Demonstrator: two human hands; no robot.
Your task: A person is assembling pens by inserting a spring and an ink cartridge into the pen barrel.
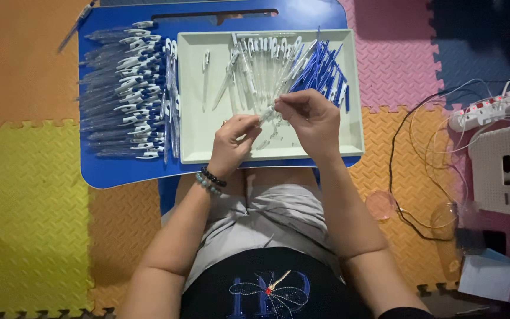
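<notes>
- One blue table (107, 174) sits across your lap on the foam floor mats (25, 195).
- One pale tray (193, 88) lies on it, holding clear pen barrels (255, 65) and a bunch of blue refills (320, 71), too many to count.
- One stack of finished pens (128, 88) rests left of the tray.
- Your left hand (231, 145) and right hand (308, 118) meet above the tray; both grips pinch one clear pen (267, 113) between fingertips.
- Two bead bracelets (211, 180) circle your left wrist.

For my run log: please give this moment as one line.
left hand: holds clear pen barrel | right hand: pinches same barrel | below: white tray | left of tray: finished pens
</notes>
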